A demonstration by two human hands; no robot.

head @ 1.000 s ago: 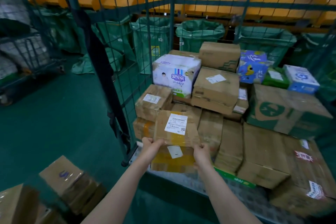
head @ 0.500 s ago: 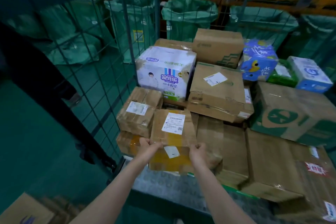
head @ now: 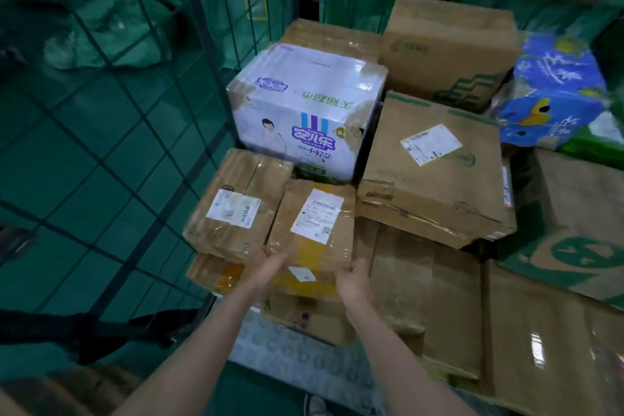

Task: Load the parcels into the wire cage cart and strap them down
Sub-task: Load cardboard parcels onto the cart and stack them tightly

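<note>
You're mid-load: the wire cage cart [head: 189, 132] already carries a deep stack, but no strap crosses it, so I judge all the strapping is left to do; your left hand [head: 266, 267] and right hand [head: 353, 280] each grip a near corner of the labelled parcel [head: 314, 223], which sits at the stack's front, just beside another labelled carton [head: 233, 203]; count one white printed carton [head: 304, 111], one blue pack [head: 557, 91], and about ten brown cartons, though blurred edges make that approximate.

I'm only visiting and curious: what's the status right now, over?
Left hand and right hand grip the parcel at its near end. Parcel atop front stack, beside a labelled box, white box behind. Nothing blocking it.
</note>
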